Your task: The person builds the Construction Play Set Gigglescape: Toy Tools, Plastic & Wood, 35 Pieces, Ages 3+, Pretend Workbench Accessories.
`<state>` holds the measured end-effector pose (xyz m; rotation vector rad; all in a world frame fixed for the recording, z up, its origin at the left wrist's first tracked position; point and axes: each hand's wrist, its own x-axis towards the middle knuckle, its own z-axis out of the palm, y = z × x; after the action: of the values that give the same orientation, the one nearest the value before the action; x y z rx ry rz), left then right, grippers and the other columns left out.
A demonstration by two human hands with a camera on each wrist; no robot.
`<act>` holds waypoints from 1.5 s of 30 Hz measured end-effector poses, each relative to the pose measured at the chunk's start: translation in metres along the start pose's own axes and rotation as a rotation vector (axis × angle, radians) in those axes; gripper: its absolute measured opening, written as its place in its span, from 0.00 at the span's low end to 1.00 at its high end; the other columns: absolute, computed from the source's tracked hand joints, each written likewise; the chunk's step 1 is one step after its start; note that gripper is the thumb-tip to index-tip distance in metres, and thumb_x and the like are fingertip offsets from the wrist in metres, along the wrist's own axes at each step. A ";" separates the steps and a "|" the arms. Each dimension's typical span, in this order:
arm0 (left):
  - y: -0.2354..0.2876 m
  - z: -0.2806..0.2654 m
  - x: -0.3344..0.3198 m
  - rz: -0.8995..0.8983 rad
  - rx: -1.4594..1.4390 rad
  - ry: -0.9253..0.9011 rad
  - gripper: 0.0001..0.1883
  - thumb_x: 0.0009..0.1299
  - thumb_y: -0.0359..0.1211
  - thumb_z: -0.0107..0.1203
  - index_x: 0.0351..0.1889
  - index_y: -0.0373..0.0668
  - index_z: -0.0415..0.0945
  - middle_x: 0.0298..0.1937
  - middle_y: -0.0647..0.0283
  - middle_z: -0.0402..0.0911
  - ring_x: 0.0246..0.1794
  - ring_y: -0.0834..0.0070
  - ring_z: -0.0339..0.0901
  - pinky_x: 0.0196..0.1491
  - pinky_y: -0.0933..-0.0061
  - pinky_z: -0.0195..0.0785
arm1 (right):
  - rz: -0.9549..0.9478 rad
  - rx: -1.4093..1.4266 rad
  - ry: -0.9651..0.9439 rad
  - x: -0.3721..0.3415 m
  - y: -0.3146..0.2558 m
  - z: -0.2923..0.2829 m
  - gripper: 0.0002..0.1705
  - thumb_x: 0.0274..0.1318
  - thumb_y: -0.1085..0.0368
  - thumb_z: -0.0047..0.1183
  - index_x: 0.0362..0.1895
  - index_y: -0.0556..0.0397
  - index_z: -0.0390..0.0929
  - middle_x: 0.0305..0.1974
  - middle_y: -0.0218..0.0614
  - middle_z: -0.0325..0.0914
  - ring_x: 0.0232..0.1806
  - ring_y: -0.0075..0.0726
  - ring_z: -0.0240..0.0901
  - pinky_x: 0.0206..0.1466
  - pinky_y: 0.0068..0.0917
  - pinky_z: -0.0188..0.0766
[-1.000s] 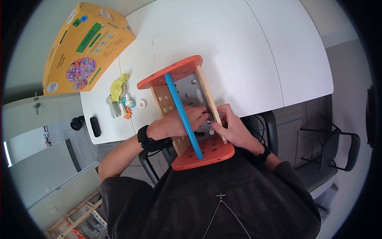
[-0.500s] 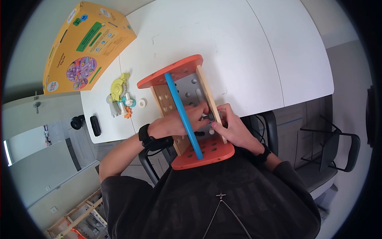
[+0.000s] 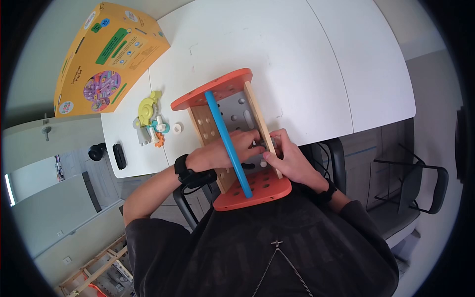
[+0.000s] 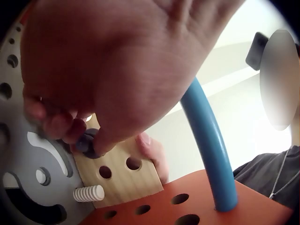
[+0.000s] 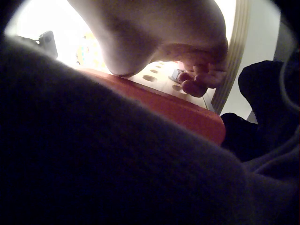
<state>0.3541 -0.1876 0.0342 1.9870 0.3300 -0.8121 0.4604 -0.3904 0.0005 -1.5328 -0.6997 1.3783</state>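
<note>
A toy toolbox [image 3: 252, 192] with orange ends, wooden sides and a blue bar handle [image 3: 228, 143] is tilted at the table's near edge, against the person's front. My left hand [image 3: 231, 150] reaches in beneath the handle. Its thumb and fingers pinch a dark grey nut [image 4: 88, 143] at the inner face of the perforated wooden side panel [image 4: 119, 176]. On that panel's outer side is my right hand [image 3: 291, 161], thumb over the upper edge, gripping it. Its curled fingers lie beside a light grey piece [image 5: 177, 75] at the panel's holes.
A white threaded bolt [image 4: 89, 193] sticks out of the grey perforated base [image 4: 56, 180]. Left on the white table [image 3: 307, 64] lie a yellow-green toy piece [image 3: 147, 110], an orange gear [image 3: 159, 139] and a white ring [image 3: 177, 128]. A yellow box [image 3: 111, 57] stands behind them.
My left fingers have lifted slightly and closed again around the nut inside the toolbox. The right hand and the toolbox stay nearly in place.
</note>
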 end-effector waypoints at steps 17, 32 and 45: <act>-0.027 0.004 0.018 0.018 -0.261 -0.104 0.19 0.83 0.43 0.53 0.64 0.40 0.76 0.45 0.62 0.83 0.44 0.74 0.79 0.51 0.66 0.75 | 0.014 0.040 -0.015 -0.001 -0.005 -0.001 0.25 0.74 0.63 0.53 0.65 0.58 0.57 0.48 0.44 0.80 0.46 0.33 0.83 0.50 0.35 0.78; -0.016 0.000 0.015 0.006 -0.166 -0.066 0.20 0.81 0.44 0.56 0.62 0.41 0.78 0.38 0.61 0.82 0.39 0.71 0.79 0.45 0.65 0.74 | 0.031 0.007 -0.018 0.001 -0.004 -0.002 0.25 0.74 0.63 0.54 0.65 0.58 0.57 0.50 0.45 0.79 0.46 0.34 0.82 0.50 0.35 0.78; 0.006 -0.017 -0.090 0.254 0.420 0.271 0.18 0.82 0.35 0.52 0.63 0.33 0.69 0.51 0.46 0.84 0.50 0.46 0.82 0.56 0.53 0.75 | 0.051 -0.302 -0.026 -0.014 -0.024 -0.010 0.38 0.74 0.51 0.55 0.76 0.57 0.55 0.46 0.50 0.83 0.48 0.50 0.84 0.55 0.41 0.76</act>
<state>0.2972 -0.1688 0.1038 2.4790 0.0566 -0.4746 0.4712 -0.3954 0.0270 -1.7809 -0.9236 1.3783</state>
